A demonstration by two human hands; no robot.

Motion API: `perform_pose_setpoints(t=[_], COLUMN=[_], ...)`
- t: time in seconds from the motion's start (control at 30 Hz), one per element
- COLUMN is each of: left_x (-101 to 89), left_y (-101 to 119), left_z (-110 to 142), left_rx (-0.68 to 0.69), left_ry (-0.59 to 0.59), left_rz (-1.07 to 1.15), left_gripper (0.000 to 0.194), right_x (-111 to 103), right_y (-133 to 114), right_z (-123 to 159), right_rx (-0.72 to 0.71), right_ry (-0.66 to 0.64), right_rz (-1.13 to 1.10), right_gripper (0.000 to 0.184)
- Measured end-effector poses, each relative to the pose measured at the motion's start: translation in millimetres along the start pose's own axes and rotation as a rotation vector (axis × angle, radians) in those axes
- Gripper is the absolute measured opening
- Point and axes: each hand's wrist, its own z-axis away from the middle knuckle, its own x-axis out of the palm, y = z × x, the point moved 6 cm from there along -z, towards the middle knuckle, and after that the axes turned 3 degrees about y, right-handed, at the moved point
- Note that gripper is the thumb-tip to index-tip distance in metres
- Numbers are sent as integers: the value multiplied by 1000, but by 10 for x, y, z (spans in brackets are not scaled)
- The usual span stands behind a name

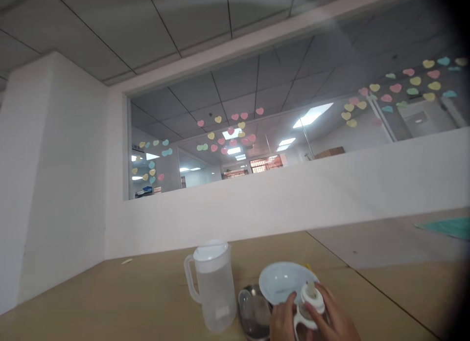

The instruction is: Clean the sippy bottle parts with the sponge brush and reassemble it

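At the lower edge of the head view, a bottle with a white lid and a white handle (311, 302) stands between my hands. A small pale knob or spout rises from its lid; its body is largely hidden. My left hand (282, 322) is closed at the handle side. My right hand (337, 315) wraps round the right side, its thumb against the lid's front. Just behind them is a white bowl (281, 281). Left of my hands lies a shiny metal bowl (259, 317) with a clear rounded object (246, 302) in it.
A translucent lidded pitcher (216, 292) stands to the left on the tan table (147, 302), its handle facing left. Something thin and yellow (309, 267) shows behind the white bowl. A green cloth or sheet (446, 227) lies far right. The wall (220, 214) borders the table.
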Motion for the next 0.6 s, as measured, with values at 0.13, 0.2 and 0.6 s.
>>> perform_pose_setpoints(t=[0.13,0.2,0.6], left_x=[-60,-103,-183], left_y=[152,209,294], left_z=[69,81,74], left_rx=[102,87,91], left_ry=[-35,-50,-79], left_rz=[-3,-5,12], left_gripper=[57,56,57], right_x=[-97,-138,-85], right_y=[-132,-205,-310], right_z=[18,14,-9], right_rx=[22,38,97], right_ry=[-72,-91,-243], right_rz=[-18,-38,22], right_gripper=[33,29,30])
